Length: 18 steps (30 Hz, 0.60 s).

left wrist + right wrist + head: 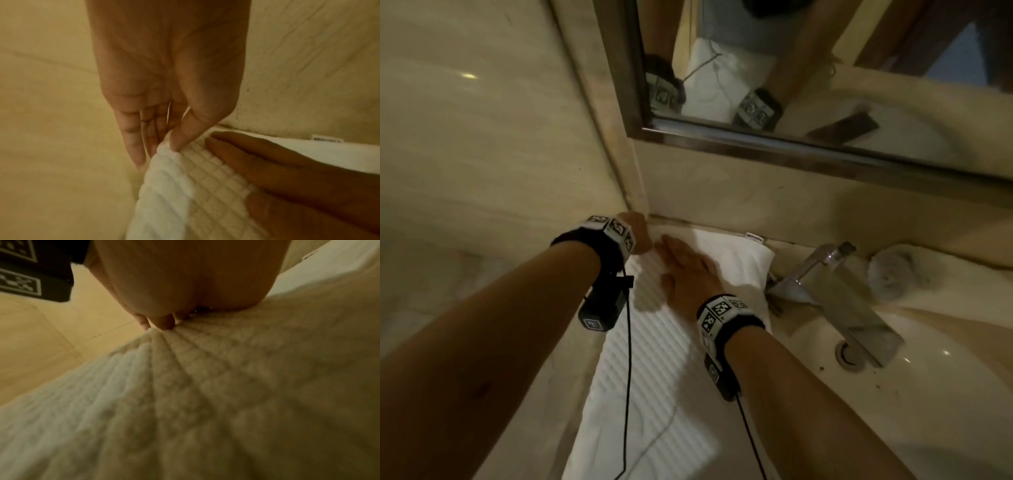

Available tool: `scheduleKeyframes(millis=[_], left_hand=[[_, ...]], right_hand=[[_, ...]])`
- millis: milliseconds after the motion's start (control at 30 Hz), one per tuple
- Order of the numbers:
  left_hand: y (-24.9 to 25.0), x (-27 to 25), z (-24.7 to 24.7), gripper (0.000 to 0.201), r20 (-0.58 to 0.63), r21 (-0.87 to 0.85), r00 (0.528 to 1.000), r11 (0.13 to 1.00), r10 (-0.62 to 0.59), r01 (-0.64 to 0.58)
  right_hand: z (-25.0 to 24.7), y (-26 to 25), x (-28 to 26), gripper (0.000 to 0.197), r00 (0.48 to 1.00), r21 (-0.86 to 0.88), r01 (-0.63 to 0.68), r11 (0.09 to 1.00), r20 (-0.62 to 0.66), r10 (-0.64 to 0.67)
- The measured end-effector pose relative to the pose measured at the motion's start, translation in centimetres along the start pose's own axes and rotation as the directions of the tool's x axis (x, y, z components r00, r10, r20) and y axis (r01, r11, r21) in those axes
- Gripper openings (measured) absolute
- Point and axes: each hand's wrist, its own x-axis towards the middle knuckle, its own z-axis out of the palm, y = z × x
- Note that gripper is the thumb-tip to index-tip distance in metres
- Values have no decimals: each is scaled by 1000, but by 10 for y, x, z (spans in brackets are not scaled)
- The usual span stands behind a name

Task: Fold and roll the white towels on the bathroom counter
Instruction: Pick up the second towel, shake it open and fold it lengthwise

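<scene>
Head view: looking down at a beige stone counter (pixel 544 394) with a long white waffle towel (pixel 654 394) laid out from about 6 o'clock up toward the back wall at 12.
Towel spot: on the counter, just left of the sink (pixel 928 394), far end tucked up near the corner where the wall meets the side panel.
Towel look: ribbed grid texture over most of it; the far end looks smoother and doubled over, and there's a small label (pixel 754 236) at the far edge around 1 o'clock.
Left hand (pixel 635 236): pinching the far left corner of the towel between thumb and fingers. The left wrist view shows it best (pixel 172 104), with the thumb on the top side and the corner lifted a bit.
Right hand (pixel 688 274): flat and spread, palm down, pressing on the towel just right of the left hand. Fingers straight, not grabbing anything. The right wrist view is basically palm (pixel 185 280) on waffle fabric (pixel 205 402), pretty blurry.
Other stuff: chrome faucet (pixel 835 294) at roughly 3 o'clock, a grey rolled towel (pixel 890 274) behind it, and a framed mirror (pixel 825 68) up at 12 to 2.
</scene>
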Motion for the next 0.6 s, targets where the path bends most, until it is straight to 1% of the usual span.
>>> scheduleKeyframes(millis=[33,67,100,167,200,233,300,367,400,467,533,600], left_hand=[[-4,11,3,29,27,85,1000,996,13,-15],[-7,26,8,25,45,172,999,984,32,-39],[-5,24,6,24,31,247,997,966,65,-70],[10,-14,-10,24,-18,330,987,933,157,-143],[17,-29,-12,32,-32,347,976,918,215,-191],[20,-39,-12,38,-55,353,969,912,242,-208],[20,-43,-11,41,-124,304,963,933,241,-194],[14,-45,-9,41,-167,244,967,959,191,-147],[12,-49,-11,42,-163,227,974,967,158,-119],[10,-53,-17,44,-128,236,980,964,153,-119],[13,-59,-24,38,-17,297,991,948,130,-119],[13,-61,-27,33,61,338,993,934,103,-118]], right_hand=[[3,-1,0,62,1000,-5,-7,1000,-1,7],[4,-3,0,62,1000,-10,-9,1000,0,9],[4,-4,0,62,1000,-12,-11,1000,-1,11],[4,-8,1,62,1000,-8,-25,1000,6,25],[4,-9,1,62,999,-14,-35,999,13,35],[4,-11,2,62,999,-22,-43,999,14,43],[4,-14,5,63,998,-17,-66,998,13,67],[5,-15,9,63,997,-15,-81,997,13,81],[5,-15,11,62,996,-15,-87,996,17,87],[4,-16,14,59,995,-14,-101,995,25,101],[0,-16,19,57,992,-46,-120,992,43,122],[-5,-15,25,57,986,-109,-130,985,86,140]])
